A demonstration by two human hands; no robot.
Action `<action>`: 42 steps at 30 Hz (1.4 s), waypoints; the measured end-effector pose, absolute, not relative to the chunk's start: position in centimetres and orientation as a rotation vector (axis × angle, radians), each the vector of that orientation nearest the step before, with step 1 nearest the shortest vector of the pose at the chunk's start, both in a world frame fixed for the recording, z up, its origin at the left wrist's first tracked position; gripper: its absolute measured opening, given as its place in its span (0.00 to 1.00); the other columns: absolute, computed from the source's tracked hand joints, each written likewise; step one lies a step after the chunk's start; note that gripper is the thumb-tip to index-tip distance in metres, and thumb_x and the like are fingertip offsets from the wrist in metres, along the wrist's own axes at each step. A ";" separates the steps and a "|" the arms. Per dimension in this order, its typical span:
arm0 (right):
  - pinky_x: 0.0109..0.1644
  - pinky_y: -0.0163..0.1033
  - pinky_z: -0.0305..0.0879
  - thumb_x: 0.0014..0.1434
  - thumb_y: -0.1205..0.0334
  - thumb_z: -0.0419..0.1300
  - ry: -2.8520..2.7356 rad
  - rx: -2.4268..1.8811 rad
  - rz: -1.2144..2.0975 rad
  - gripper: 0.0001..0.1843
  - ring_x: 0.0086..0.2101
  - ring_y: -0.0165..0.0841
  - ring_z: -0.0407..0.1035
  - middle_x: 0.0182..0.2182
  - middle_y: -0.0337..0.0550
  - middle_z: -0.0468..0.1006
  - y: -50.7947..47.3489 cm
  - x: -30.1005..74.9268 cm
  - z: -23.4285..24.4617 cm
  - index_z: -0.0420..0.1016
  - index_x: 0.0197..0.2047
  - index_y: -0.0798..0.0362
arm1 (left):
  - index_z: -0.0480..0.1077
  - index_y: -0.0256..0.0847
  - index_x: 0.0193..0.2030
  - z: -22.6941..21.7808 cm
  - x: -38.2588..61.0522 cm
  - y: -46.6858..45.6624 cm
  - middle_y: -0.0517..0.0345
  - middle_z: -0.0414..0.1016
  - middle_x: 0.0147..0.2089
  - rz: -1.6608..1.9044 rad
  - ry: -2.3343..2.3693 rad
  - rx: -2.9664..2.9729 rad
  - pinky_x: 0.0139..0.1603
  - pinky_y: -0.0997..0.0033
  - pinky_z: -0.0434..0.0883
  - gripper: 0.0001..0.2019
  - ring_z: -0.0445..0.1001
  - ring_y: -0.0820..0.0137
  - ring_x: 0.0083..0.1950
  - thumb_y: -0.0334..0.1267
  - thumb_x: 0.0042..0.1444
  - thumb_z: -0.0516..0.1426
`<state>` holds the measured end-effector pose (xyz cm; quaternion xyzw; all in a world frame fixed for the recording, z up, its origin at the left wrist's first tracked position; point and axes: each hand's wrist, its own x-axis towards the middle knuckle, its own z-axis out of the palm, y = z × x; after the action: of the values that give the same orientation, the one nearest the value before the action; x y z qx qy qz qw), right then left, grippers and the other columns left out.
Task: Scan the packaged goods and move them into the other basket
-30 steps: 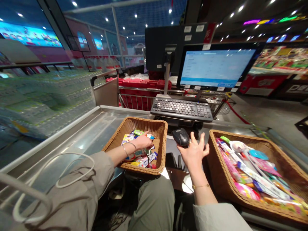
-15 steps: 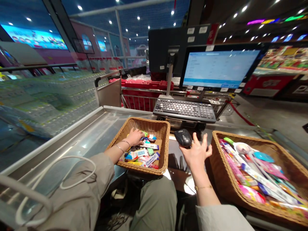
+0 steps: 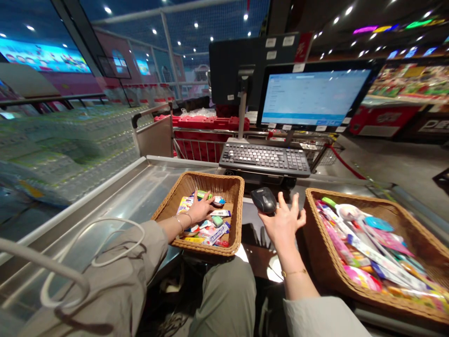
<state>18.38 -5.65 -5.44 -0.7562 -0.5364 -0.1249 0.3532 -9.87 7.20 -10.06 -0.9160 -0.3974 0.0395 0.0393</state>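
My left hand (image 3: pixel 201 209) reaches into the left wicker basket (image 3: pixel 239 210), fingers spread over small colourful packets. By its fingertips lie a green packet (image 3: pixel 203 194) and a blue-and-white one (image 3: pixel 219 201). Lower in the same basket are a white-and-purple stick pack (image 3: pixel 216 233) and a small green item (image 3: pixel 217 221). My right hand (image 3: pixel 282 222) is raised between the two baskets with its fingers stretched apart. Just left of its fingers is a black handheld scanner (image 3: pixel 264 200); the thumb lies close behind it, and whether they touch I cannot tell.
A right wicker basket (image 3: pixel 321 252) holds many bright packages. Behind stand a keyboard (image 3: pixel 264 157) and a lit monitor (image 3: pixel 315 96). A white cable (image 3: pixel 66 255) loops over my left sleeve and the metal counter (image 3: pixel 140 187). Shopping carts (image 3: pixel 199 145) stand beyond.
My left hand has shifted slightly within the basket and its fingers have spread, showing more packets at its left. The right hand keeps its pose beside the scanner. The view has turned slightly.
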 end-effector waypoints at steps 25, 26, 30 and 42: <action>0.64 0.67 0.40 0.56 0.50 0.58 -1.395 -1.959 -0.358 0.15 0.69 0.53 0.42 0.59 0.50 0.74 -5.9 17.7 -5.1 0.82 0.31 0.50 | 0.78 0.42 0.38 -5.4 -9.0 7.1 0.46 0.64 0.70 -0.014 -1.222 -2.753 0.62 0.16 0.27 0.06 0.48 0.42 0.76 0.40 0.60 0.60; 0.64 0.68 0.40 0.56 0.50 0.58 -1.398 -1.959 -0.367 0.15 0.69 0.53 0.42 0.59 0.49 0.74 -5.9 17.6 -5.0 0.82 0.32 0.50 | 0.78 0.42 0.38 -4.8 -9.0 7.0 0.46 0.63 0.71 -0.041 -1.220 -2.731 0.61 0.15 0.27 0.05 0.47 0.42 0.76 0.39 0.60 0.61; 0.64 0.71 0.38 0.56 0.50 0.59 -1.405 -1.949 -0.396 0.15 0.69 0.57 0.41 0.61 0.48 0.72 -6.1 17.0 -4.5 0.82 0.33 0.49 | 0.77 0.41 0.37 -2.9 -9.0 6.2 0.46 0.58 0.73 -0.185 -1.225 -2.619 0.60 0.12 0.27 0.04 0.42 0.41 0.77 0.37 0.60 0.60; 0.64 0.72 0.36 0.54 0.51 0.61 -1.436 -1.886 -0.481 0.13 0.70 0.58 0.41 0.62 0.47 0.71 -6.6 15.7 -3.6 0.83 0.34 0.49 | 0.77 0.43 0.48 -0.6 -5.7 3.0 0.48 0.53 0.75 -0.615 -1.374 -2.357 0.61 0.14 0.21 0.10 0.37 0.40 0.77 0.39 0.64 0.57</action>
<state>15.73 -6.61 -3.60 -0.7293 -0.5553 -0.1859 0.3538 -5.74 3.03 -0.59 -0.8304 -0.4839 -0.2165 0.1715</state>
